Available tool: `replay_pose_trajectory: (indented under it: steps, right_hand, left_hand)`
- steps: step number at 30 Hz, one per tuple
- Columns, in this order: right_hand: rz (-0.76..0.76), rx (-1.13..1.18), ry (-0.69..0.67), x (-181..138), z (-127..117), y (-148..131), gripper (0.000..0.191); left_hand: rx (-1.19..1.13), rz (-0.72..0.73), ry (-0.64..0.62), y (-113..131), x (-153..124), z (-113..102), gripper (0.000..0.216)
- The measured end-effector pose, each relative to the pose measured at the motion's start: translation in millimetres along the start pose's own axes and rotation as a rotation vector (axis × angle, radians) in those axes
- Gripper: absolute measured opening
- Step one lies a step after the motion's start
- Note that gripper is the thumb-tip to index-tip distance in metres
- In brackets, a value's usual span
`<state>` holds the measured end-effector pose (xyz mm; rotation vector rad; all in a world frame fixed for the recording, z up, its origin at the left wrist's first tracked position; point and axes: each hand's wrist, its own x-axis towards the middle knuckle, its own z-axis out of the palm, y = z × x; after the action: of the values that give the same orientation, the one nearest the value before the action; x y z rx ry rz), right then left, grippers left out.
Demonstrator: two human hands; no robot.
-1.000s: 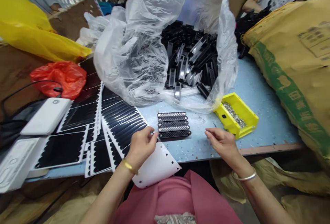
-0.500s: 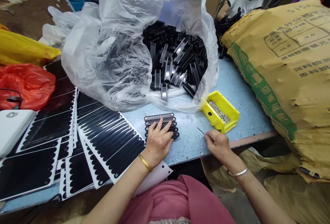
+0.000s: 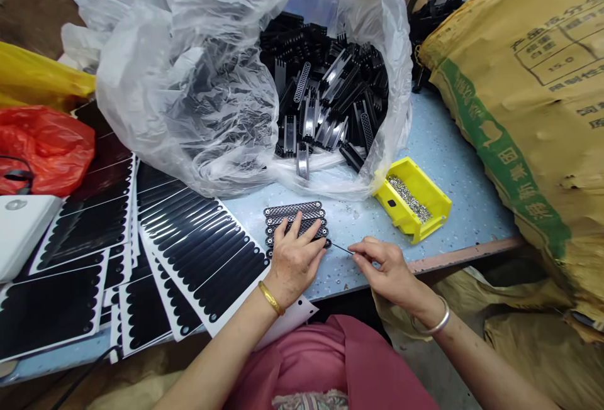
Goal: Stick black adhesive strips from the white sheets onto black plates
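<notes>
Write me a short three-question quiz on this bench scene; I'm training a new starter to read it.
1. True or false: the left hand rests flat on the row of black perforated plastic strips.
2. What does the right hand pinch? A) thin metal pin B) red bag C) sticker sheet
3. Which container holds the small silvery metal parts?

Key: 1 true. 2 A, its tip pointing at the strips. 3 The yellow plastic bin beside the clear plastic bag of black parts.

**Blue bench, crowded**

Speckled light-blue table [image 3: 453, 165] w/ a wood front edge. On it: clear plastic bag [image 3: 198, 83] of black parts, yellow bin [image 3: 413, 199], row of perforated strips [image 3: 295, 216], black sticker sheets [image 3: 198, 240] at left, red bag [image 3: 44, 146], yellow sack [image 3: 528, 102] at right.
</notes>
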<state>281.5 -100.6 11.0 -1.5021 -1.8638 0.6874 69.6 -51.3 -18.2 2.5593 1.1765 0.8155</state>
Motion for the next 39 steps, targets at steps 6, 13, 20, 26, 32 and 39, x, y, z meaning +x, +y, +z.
replay_pose_trajectory:
  steps: [6,13,20,26,32,39]
  right_hand:
    - [-0.062,-0.01,-0.011,6,1,-2,0.02]
    - [-0.087,-0.07,-0.062,9,7,-3,0.022]
    - [-0.096,-0.094,-0.05,10,8,-6,0.025]
    - [-0.064,-0.084,-0.02,12,8,-5,0.027]
    - [-0.053,-0.068,-0.049,15,11,-1,0.026]
    - [-0.01,0.05,-0.095,23,13,6,0.023]
  left_hand:
    - [-0.004,-0.004,0.021,0,1,1,0.016]
    - [-0.036,-0.033,0.015,1,1,2,0.018]
    - [-0.022,-0.036,0.02,2,1,3,0.017]
    - [-0.02,-0.029,0.028,1,1,3,0.016]
    - [-0.022,-0.03,0.017,1,1,3,0.016]
    - [-0.033,-0.037,0.03,2,2,3,0.016]
